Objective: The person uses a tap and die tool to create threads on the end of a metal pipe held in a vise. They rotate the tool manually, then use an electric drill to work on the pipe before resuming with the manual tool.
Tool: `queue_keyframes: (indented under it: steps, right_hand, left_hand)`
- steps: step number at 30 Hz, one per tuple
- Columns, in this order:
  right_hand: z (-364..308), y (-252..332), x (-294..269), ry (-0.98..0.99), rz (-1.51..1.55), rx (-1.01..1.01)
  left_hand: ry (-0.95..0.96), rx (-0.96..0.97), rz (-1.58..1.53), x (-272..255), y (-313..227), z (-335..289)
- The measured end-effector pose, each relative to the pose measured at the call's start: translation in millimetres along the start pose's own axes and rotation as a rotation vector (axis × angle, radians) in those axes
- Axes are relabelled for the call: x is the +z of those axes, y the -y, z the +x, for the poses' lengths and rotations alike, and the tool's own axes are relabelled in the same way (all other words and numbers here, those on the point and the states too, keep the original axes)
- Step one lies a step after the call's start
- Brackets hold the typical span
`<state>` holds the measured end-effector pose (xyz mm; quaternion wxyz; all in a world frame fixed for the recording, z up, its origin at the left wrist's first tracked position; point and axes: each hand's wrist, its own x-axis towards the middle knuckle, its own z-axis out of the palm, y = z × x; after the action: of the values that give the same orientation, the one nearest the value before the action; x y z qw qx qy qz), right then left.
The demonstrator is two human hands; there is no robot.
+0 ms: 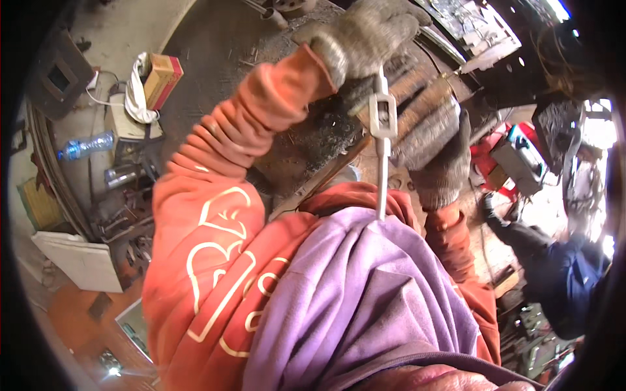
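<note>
My left hand (368,39), in a worn grey knit glove, is raised at the top with its fingers closed. Below it runs a pale metal rod (383,166) with a slotted rectangular frame partway along; its upper end disappears under the glove, so the grip is partly hidden. The rod's lower end overlaps the purple cloth (365,280) over my chest. My right hand (433,146), also gloved, is beside and behind the rod, fingers stretched out and thumb apart. Rusty brown metal pieces (417,88) lie just beyond it.
A dark, littered work surface (215,72) spreads beyond my arms. At left are a cardboard box (163,81), a plastic bottle (86,146) and a white panel (78,260). Another person in dark blue (567,280) is low at the right, near a red and grey case (518,159).
</note>
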<state>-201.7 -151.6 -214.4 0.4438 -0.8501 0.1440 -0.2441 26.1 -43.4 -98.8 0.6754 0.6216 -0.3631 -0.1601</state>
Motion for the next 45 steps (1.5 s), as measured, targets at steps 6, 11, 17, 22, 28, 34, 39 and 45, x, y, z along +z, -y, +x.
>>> queue_keyframes:
  steps: [6,11,17,22,28,34,39,45]
  right_hand:
    - [9.5,29.7,-1.4,-0.109,-0.212,-0.085]
    - [-0.4,3.6,3.9,0.147,-0.405,-0.123]
    - [1.7,30.4,-14.8,-0.075,-0.268,0.007]
    - [5.6,2.4,6.1,-0.194,-0.138,-0.119]
    - [2.2,15.4,0.3,-0.080,-0.122,-0.068]
    - [4.1,34.4,-4.6,-0.080,-0.094,-0.146]
    - [-0.1,22.7,-0.9,-0.148,-0.142,-0.081]
    - [6.1,16.7,5.3,-0.180,-0.252,-0.161]
  left_hand:
    - [0.519,0.310,1.097,49.1,21.2,47.7]
    - [1.115,0.222,1.299,141.4,-48.9,-10.2]
    - [0.872,-0.023,1.411,89.0,-120.5,-162.8]
    - [0.201,0.592,1.017,55.4,-98.2,-183.5]
    - [-0.412,0.418,0.700,4.6,-56.1,-160.7]
    - [-0.221,-0.127,0.077,-26.4,-46.2,-55.0]
    - [0.243,-0.176,0.480,5.4,24.7,52.1]
    - [0.849,0.617,1.453,87.3,26.7,78.2]
